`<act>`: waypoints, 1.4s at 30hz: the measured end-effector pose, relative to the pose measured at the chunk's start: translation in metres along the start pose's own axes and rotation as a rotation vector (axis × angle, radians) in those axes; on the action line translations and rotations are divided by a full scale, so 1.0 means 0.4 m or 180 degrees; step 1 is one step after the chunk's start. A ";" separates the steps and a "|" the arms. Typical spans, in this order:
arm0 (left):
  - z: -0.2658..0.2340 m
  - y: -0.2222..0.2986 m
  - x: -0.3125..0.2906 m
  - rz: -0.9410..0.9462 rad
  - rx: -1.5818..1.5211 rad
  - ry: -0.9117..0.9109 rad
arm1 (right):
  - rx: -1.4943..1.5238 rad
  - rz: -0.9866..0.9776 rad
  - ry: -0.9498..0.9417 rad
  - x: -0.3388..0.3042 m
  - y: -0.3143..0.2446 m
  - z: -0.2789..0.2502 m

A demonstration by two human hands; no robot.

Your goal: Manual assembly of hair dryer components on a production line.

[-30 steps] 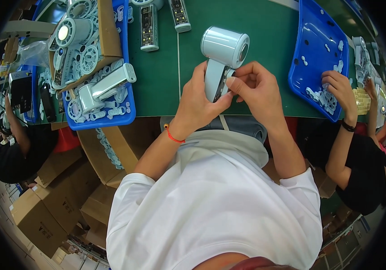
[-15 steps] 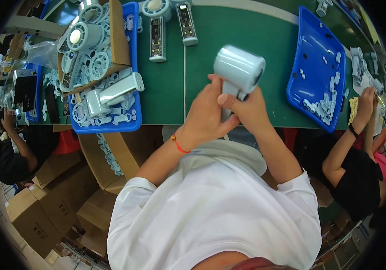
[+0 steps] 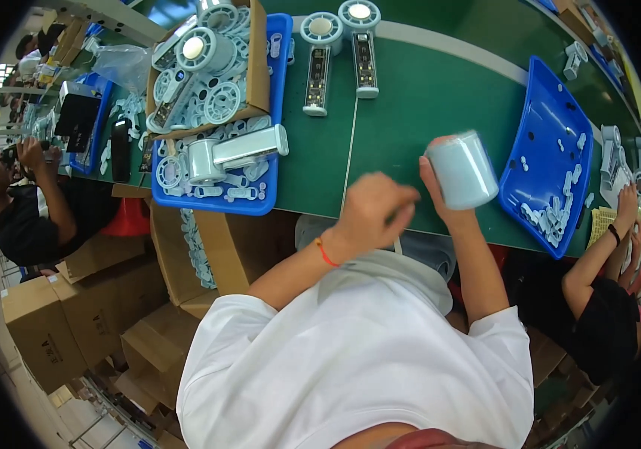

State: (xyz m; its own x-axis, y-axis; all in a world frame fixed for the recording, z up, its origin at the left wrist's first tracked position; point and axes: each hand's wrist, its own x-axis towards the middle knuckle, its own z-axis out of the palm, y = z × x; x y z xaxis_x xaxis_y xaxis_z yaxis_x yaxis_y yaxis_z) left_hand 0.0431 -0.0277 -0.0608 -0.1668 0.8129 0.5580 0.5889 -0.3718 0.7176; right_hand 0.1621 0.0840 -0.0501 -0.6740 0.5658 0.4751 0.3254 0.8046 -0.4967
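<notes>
A pale-blue handheld fan (image 3: 464, 170) with a smooth drum-shaped head is in my right hand (image 3: 437, 179), raised over the near edge of the table. Its handle is hidden from this side. My left hand (image 3: 374, 212) is apart from it, to the left, with the fingers curled and slightly blurred. Whatever the left fingers may pinch is too small or hidden to make out. Further back stand two opened fans, a left one (image 3: 317, 71) and a right one (image 3: 363, 56), their circuit boards showing in the handles.
On the left, a blue tray (image 3: 283, 67) carries a cardboard box (image 3: 258, 67) of pale-blue parts and an assembled fan (image 3: 249, 148). Another blue tray (image 3: 537, 112) at right holds small pieces. Co-workers sit on both sides; cartons (image 3: 44, 329) stand below at left.
My left hand has come off the fan and drawn away to the left. The fan has turned in my right hand, hiding its handle. The whole view has shifted.
</notes>
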 end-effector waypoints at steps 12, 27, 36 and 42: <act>-0.037 0.012 0.086 0.0344 0.1850 -0.0790 | 0.0165 0.0436 -0.1346 -0.003 0.004 -0.108; -0.017 0.007 0.097 0.0481 0.2428 -0.1090 | -0.0220 -0.0498 -0.0471 -0.059 0.043 -0.049; -0.008 -0.005 0.092 0.0623 0.2415 -0.0654 | -0.0241 -0.0302 -0.0102 -0.069 0.020 -0.029; -0.042 0.032 0.116 0.0102 0.1559 0.0389 | 0.0354 0.0650 -0.0188 -0.067 0.011 -0.083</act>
State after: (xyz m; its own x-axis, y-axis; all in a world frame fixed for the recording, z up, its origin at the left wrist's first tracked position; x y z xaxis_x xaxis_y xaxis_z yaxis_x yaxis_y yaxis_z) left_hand 0.0298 -0.0022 -0.0186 -0.2166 0.7353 0.6422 0.8922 -0.1179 0.4359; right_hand 0.2033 0.0784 -0.0409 -0.6405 0.7005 0.3148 0.3860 0.6480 -0.6566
